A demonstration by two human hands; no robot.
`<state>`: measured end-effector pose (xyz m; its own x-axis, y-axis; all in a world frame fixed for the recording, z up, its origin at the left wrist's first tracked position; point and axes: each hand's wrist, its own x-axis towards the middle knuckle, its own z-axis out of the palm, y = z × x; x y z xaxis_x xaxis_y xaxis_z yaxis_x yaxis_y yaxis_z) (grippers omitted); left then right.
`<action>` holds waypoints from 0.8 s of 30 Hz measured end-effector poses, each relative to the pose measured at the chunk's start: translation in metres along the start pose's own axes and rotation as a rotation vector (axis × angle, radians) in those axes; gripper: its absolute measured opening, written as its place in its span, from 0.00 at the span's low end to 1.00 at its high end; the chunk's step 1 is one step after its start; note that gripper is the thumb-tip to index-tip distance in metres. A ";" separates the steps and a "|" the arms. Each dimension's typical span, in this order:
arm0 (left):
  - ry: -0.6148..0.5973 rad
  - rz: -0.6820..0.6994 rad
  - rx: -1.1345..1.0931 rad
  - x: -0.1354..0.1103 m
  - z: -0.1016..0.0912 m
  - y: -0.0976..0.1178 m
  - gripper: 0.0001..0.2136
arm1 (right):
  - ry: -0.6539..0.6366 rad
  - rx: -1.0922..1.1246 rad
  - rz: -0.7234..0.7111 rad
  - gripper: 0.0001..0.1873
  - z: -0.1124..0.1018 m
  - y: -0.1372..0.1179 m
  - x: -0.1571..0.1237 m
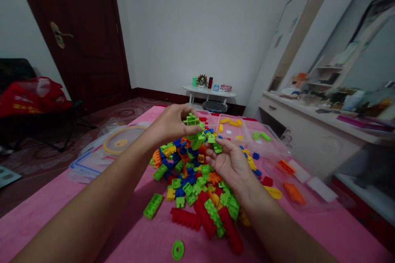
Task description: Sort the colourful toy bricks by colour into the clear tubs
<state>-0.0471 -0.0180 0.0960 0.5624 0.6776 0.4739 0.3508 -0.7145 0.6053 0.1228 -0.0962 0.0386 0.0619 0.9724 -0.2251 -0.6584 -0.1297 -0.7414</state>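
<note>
Left hand palm down, fingers closed on top of green block assembly, held just above the block pile. Right hand palm up, fingers loosely curled, tips at the assembly's lower end; pinch or mere touch: cannot tell. Pile lies on pink cloth; clear tray just right; green ring nearer the camera, apart

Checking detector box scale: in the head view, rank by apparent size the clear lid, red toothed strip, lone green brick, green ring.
1. clear lid
2. red toothed strip
3. lone green brick
4. green ring
Strip and brick are close; the ring sits nearest the camera.
</note>
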 end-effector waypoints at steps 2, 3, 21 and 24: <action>0.144 0.000 0.006 0.000 0.006 0.005 0.10 | -0.010 0.083 0.023 0.03 0.003 0.004 -0.002; 0.205 -0.001 0.030 0.000 0.009 0.007 0.10 | -0.016 0.106 0.014 0.03 0.003 0.005 -0.002; 0.411 0.084 0.213 -0.003 0.026 0.008 0.07 | -0.132 -0.497 -0.182 0.12 0.000 0.003 -0.006; 0.396 0.072 0.228 -0.002 0.024 0.004 0.07 | -0.147 -0.458 -0.204 0.11 -0.003 -0.002 -0.005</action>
<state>-0.0284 -0.0263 0.0820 0.2779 0.6073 0.7443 0.5016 -0.7525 0.4267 0.1262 -0.1011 0.0391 0.0268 0.9994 0.0201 -0.2463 0.0261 -0.9688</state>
